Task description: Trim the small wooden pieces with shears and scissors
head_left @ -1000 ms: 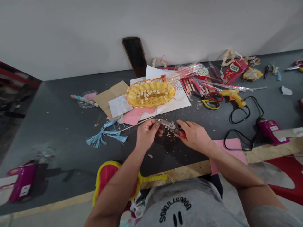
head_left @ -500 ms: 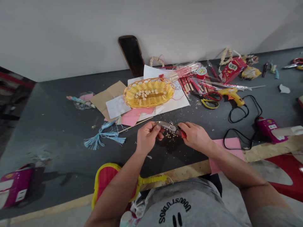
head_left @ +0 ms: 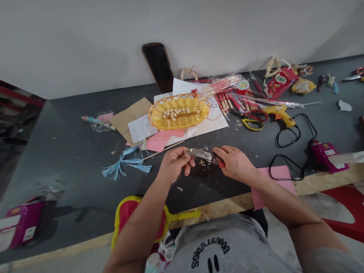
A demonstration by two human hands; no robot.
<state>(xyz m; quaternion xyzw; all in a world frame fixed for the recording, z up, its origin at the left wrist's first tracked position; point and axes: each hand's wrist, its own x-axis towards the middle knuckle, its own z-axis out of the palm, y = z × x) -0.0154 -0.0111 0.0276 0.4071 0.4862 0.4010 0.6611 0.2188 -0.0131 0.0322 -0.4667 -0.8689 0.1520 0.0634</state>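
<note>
My right hand (head_left: 236, 163) is closed around the red handles of a pair of pruning shears (head_left: 202, 154), whose grey blades point left. At the blade tips, my left hand (head_left: 173, 165) is pinched shut on a tiny pale piece, mostly covered by the fingers and too small to name. Small pale bits (head_left: 204, 163) are scattered on the dark table below the shears. Just beyond my hands stands a yellow woven basket (head_left: 182, 123) with several little cream flower-like pieces (head_left: 173, 113) in it. A thin stick (head_left: 163, 149) lies beside my left hand.
Blue tassels (head_left: 125, 163) lie to the left. Scissors (head_left: 253, 124), a yellow glue gun (head_left: 280, 113) with black cable, and a purple power box (head_left: 327, 155) are on the right. A phone (head_left: 157, 66) leans on the wall. A red-and-yellow fan (head_left: 127, 212) overlaps the front edge.
My left hand has shifted slightly left and its lower fingers have loosened a little. The shears remain in my right hand, almost in place. The view has moved slightly.
</note>
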